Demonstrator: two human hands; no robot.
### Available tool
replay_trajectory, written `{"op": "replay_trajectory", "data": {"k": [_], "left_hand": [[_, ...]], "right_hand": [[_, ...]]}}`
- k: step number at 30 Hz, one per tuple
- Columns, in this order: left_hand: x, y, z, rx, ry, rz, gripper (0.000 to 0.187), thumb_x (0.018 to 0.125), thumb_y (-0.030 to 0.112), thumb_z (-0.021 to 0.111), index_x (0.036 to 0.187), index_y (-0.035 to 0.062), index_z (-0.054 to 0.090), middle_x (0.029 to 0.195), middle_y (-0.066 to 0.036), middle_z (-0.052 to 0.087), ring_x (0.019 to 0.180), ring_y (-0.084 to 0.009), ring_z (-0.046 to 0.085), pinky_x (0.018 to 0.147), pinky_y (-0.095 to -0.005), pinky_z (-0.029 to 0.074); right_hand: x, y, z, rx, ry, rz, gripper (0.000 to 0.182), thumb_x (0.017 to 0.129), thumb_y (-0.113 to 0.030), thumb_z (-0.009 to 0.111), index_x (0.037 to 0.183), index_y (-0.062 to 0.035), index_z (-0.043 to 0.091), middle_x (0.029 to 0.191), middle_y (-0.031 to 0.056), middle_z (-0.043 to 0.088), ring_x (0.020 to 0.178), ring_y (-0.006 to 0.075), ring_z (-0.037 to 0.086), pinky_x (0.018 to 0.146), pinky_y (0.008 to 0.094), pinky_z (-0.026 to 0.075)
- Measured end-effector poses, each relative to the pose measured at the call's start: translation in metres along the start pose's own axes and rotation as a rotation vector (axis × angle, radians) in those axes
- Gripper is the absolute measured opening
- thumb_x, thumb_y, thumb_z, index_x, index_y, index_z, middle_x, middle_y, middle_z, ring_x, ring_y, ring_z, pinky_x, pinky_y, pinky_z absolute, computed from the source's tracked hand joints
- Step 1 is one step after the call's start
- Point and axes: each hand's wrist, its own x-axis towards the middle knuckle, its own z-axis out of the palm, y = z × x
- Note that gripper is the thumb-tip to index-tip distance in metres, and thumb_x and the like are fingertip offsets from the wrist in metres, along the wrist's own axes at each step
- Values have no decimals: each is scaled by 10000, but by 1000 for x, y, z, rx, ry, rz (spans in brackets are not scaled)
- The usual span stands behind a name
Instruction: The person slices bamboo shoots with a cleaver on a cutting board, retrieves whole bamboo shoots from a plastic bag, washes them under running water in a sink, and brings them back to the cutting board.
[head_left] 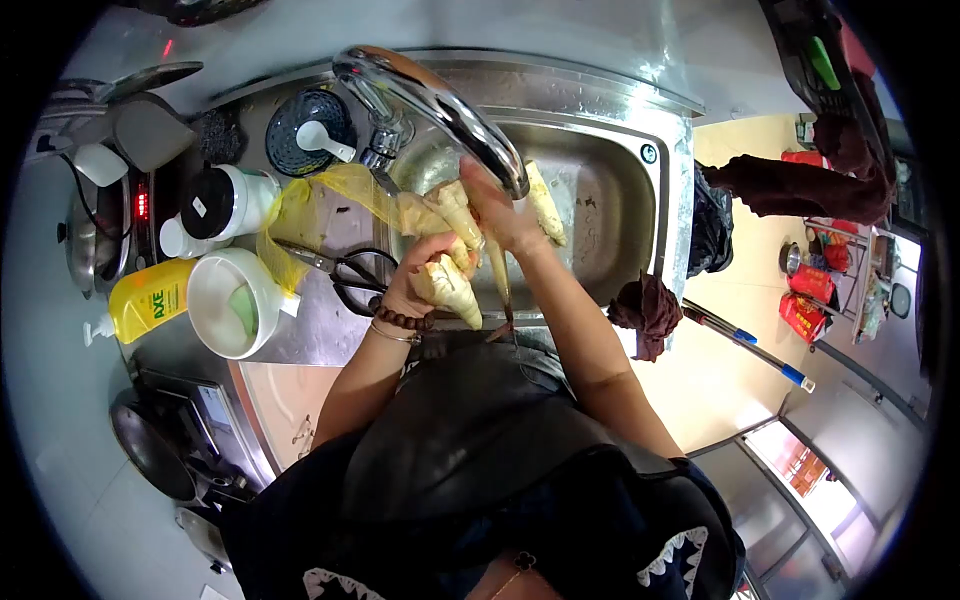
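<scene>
Both hands are over the near left part of the steel sink [610, 235]. My left hand [408, 285] is closed around pale, cone-shaped bamboo shoots [447, 290], whose thick ends point toward my body. Partly behind the curved faucet [440, 100], my right hand [500, 212] has its fingers around the upper part of the shoots, and some fingers are hidden. A thin strip [500, 275] hangs below it toward the sink's front edge. Another shoot [545, 205] lies in the sink, right of my right hand.
Left of the sink are black-handled scissors [360, 275], yellow netting [305, 215], a white bowl [225, 312] with a green sponge, a yellow soap bottle [150, 300], white jars [225, 200] and a blue strainer [300, 125]. A dark cloth [648, 312] hangs over the right front edge.
</scene>
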Motion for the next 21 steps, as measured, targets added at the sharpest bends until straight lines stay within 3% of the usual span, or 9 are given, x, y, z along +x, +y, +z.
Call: {"op": "replay_trajectory", "data": {"k": [3,8,10,12,13,14,16,18,21], "left_hand": [[2,9,10,26,2,-25,266,842,237,527,957,1,573,772,-108,614,648,-186,588,587,-292,487],[16,10,23,-115,-181,71,275,844,230,523,972,-9,567,825,-140,615,694,-201,591,621,-298,485],[22,11,28,-87,-200,63,271,843,221,523,970,-15,562,834,-138,601,735,-201,580,642,-295,471],[30,10,36,-195,-271,115,264,842,216,525,958,-20,557,808,-120,583,722,-184,551,638,-288,454],[42,18,32,-302,-475,-17,271,840,228,526,938,-23,551,805,-107,567,680,-168,522,620,-284,443],[42,20,27,-304,-478,-19,271,840,228,526,938,-23,551,805,-107,567,680,-168,522,620,-284,443],[33,36,46,-186,-313,57,215,836,211,512,882,2,529,727,-78,482,659,-153,450,586,-253,402],[32,37,44,51,-413,283,280,819,258,521,896,-11,529,718,-78,482,653,-150,447,563,-246,381],[21,43,47,149,-414,71,408,756,236,544,1081,3,466,910,-112,530,657,-160,501,573,-254,415]], "right_hand": [[2,-19,-5,-248,-92,-106,305,754,-188,623,975,16,574,886,126,638,775,232,610,695,326,466],[-6,-34,-13,-687,-66,-202,289,786,-181,588,1035,-34,591,949,154,632,919,286,595,796,346,444],[-16,-36,-15,-341,-71,-357,379,929,-342,426,1068,-11,548,888,90,599,755,166,552,691,298,451],[-39,-41,-18,-386,-175,-88,434,943,-356,367,1210,-17,417,974,106,590,807,194,583,723,318,476],[-52,-50,-17,-421,-227,44,477,950,-363,337,1281,-20,351,1018,115,585,832,208,599,739,328,488],[-67,-63,-15,-62,-312,330,485,953,-346,335,1321,-32,301,1055,131,580,848,214,604,751,339,495],[-84,-44,-32,-121,-403,479,474,942,-310,382,1339,-66,297,1102,144,554,955,220,562,831,338,461],[-83,-21,-51,-182,-498,629,480,931,-274,430,1357,-100,293,1149,158,527,1062,226,520,912,336,428],[-63,-20,-58,-126,-69,-46,639,860,-143,551,1391,-98,199,1194,136,487,1088,204,487,898,308,421]]}}
